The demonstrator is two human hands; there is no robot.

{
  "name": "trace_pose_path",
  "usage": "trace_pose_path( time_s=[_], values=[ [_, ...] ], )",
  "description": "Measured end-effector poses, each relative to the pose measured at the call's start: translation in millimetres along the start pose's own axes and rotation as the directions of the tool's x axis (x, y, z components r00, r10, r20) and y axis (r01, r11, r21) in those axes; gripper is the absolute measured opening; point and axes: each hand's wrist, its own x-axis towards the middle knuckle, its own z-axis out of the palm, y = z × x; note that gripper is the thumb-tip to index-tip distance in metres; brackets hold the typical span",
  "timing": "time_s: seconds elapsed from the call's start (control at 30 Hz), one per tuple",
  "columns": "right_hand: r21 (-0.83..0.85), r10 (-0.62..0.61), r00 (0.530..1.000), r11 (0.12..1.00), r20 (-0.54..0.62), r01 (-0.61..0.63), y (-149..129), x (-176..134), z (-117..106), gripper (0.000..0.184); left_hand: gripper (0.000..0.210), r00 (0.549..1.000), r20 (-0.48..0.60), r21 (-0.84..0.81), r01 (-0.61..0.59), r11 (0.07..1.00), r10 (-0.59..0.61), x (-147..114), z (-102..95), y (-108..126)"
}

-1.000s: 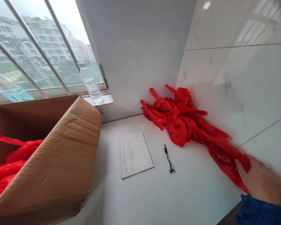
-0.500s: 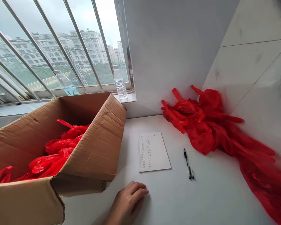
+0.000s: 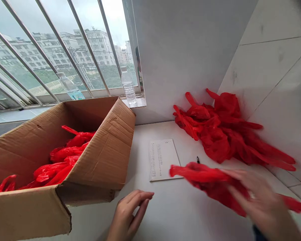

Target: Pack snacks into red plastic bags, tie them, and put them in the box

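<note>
Nearest, to the near left of the writing pad [image 3: 163, 157], the left hand [image 3: 129, 212] has its fingers loosely bent, thumb close to the forefinger, with nothing visible between them. To the near right of the pad, the right hand [image 3: 261, 197] is blurred, its fingers closed over the bunched middle of a red bag [image 3: 208, 182]; the exact pinch cannot be made out. The bag's loose end reaches toward the pad, hiding its near right corner and most of the pen [image 3: 198, 160].

The bag looks like thin plastic film: probably very light, limp, a bit slippery, and easy to stretch or tear. A gathered fold through the middle should hold better than a single layer, and the narrow ends, which look like handles, would give a slim grip.

Left of the pad stands a cardboard box [image 3: 100, 150] with crumpled red bags [image 3: 62, 159] inside. Beyond and right of the pad, on the table [image 3: 173, 217], lies a tangled red heap [image 3: 216, 130]; one projecting end seems easiest to separate there. Farthest, beyond the pad and left, is a clear bottle [image 3: 128, 87].
</note>
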Motion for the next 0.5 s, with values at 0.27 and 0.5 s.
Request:
trace_pose_path(
  time_s=[0.27,0.5],
  values=[
    [0.265,-0.245,0.939,0.947,0.242,0.179,-88,15,65,0.041,0.028,0.989,-0.119,0.047,-0.087,0.995,0.093,25,-19.4,48],
    [0.270,-0.061,0.984,0.963,0.170,0.013,-78,-2,62,0.019,0.034,0.981,0.192,0.286,-0.058,0.957,0.002,58,14.9,23]
  ],
)
